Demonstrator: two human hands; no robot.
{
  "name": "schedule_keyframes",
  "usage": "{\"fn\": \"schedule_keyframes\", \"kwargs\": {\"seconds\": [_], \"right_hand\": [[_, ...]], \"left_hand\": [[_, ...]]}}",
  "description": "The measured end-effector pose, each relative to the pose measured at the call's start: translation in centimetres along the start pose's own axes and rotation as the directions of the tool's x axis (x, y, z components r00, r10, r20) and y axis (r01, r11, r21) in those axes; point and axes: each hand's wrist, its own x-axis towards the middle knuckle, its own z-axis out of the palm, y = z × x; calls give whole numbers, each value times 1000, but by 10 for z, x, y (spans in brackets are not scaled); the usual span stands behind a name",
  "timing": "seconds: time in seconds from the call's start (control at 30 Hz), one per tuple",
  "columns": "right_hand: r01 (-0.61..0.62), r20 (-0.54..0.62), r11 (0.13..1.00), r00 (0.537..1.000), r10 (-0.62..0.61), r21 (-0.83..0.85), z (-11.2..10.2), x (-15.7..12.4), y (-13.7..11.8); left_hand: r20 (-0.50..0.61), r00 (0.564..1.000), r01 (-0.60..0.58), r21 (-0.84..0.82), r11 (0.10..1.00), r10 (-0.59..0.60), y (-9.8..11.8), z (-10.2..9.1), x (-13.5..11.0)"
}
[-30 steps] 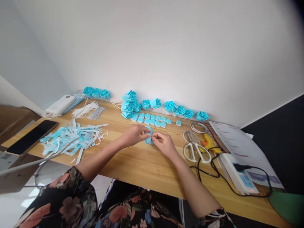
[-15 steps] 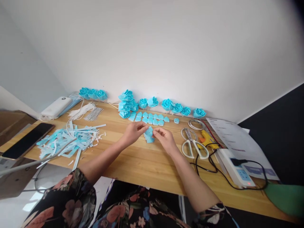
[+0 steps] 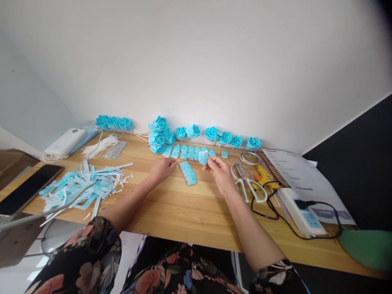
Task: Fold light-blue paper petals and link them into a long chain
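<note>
In my right hand [image 3: 221,173] a light-blue petal piece [image 3: 203,157] is pinched between thumb and fingers, raised in front of the rows of petals. My left hand [image 3: 162,169] is just left of a stack of overlapping blue petals [image 3: 188,173] lying on the table. Its fingers are pressed together; whether they hold anything small is hidden. Behind both hands lie two rows of small blue petal pieces [image 3: 183,152], with one single petal piece [image 3: 225,154] apart to the right. Several finished blue flowers [image 3: 212,133] stand along the wall.
Left on the wooden table [image 3: 171,212] are fabric scraps [image 3: 76,185], white cords [image 3: 99,147], a phone [image 3: 29,190] and a white power bank [image 3: 65,143]. To the right lie scissors [image 3: 251,185], a yellow glue gun [image 3: 266,176], a power strip [image 3: 301,214] and paper sheets [image 3: 303,179].
My right hand has lifted a petal piece away, up and to the right. My left hand has moved left, off the petal stack, which now lies on the table.
</note>
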Motion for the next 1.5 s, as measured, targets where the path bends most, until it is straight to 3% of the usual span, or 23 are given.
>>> {"fn": "schedule_keyframes", "kwargs": {"seconds": [0.17, 0.33, 0.47, 0.6, 0.77, 1.0, 1.17, 1.3, 1.5], "right_hand": [[-40, 15, 996, 999, 39, 78, -1, 1, 3], [-82, 53, 994, 996, 78, 69, -1, 1, 5], [-81, 56, 996, 995, 78, 41, -1, 0, 7], [-92, 47, 996, 995, 91, 18, -2, 0, 8], [-153, 125, 987, 981, 147, 42, 0, -2, 7], [-174, 149, 983, 975, 164, 56, 1, -1, 9], [-202, 119, 966, 976, 184, 163, 0, 2, 11], [-226, 110, 925, 973, 201, 306, -4, 6, 10], [-198, 121, 907, 979, 164, 372, -7, 8, 9]], "left_hand": [[80, 995, 51, 110, 993, -60, 7, 6, 12], [76, 996, 33, 73, 997, -38, 10, 13, 19], [72, 995, -62, -101, 993, 70, 7, 18, 18], [62, 982, -146, -357, 923, 180, 12, 17, 13], [162, 969, -66, -567, 821, 189, 19, 14, 7], [218, 958, 21, -698, 716, 185, 21, 16, 3], [268, 945, 105, -790, 604, 186, 27, 10, 0], [263, 945, 64, -730, 680, 193, 28, 8, -2], [368, 886, 28, -647, 762, 280, 28, 17, -4]]}}
